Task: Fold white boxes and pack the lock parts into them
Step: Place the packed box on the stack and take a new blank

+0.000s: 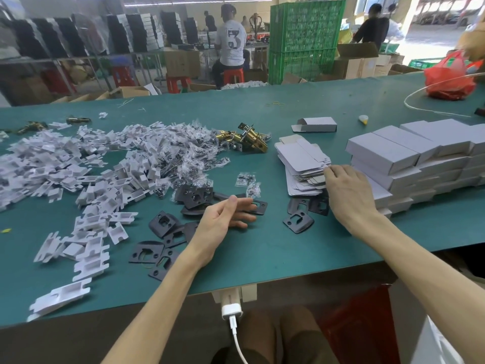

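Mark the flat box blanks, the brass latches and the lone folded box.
flat box blanks (pixel 299 153): head view, top blank's face.
brass latches (pixel 250 136): head view, middle of pile.
lone folded box (pixel 318 121): head view, top panel.

Bare forearms and dark brown trousers over the knees.

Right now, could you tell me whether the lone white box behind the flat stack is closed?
Open: the lone white box has its end flaps sticking out.
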A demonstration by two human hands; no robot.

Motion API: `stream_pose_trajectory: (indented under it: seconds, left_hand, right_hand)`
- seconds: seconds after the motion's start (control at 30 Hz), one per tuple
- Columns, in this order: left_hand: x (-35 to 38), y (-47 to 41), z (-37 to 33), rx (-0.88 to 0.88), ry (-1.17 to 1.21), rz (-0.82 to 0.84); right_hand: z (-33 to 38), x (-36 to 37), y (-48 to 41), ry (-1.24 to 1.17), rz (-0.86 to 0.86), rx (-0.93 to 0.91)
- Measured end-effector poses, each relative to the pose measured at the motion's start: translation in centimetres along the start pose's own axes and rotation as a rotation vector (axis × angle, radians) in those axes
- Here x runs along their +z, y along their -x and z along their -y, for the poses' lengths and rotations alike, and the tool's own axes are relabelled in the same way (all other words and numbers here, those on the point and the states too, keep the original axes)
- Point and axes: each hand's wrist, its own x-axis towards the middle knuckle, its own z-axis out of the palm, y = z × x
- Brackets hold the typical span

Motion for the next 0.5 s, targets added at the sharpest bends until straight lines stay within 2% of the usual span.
stream_pose_trajectory:
  seconds: [0.17,0.37,0.5]
  left_hand:
    - [0.2,0.0,-0.1,-0.004,0.001,-0.007]
    - [0.1,0.0,-0.4,-0.027,0.031,-0.031]
    - [0.0,-0.1,-0.5,-0.033,0.050,-0.040]
  right_hand:
    - [2.0,-1.1,-2.7,-0.118,-0.036,-0.096]
    - [4.0,-0.6,-6.1,-0.183,0.200,-0.043]
    - [4.4,-0.2,-5.9,-0.130,0.107,-0.048]
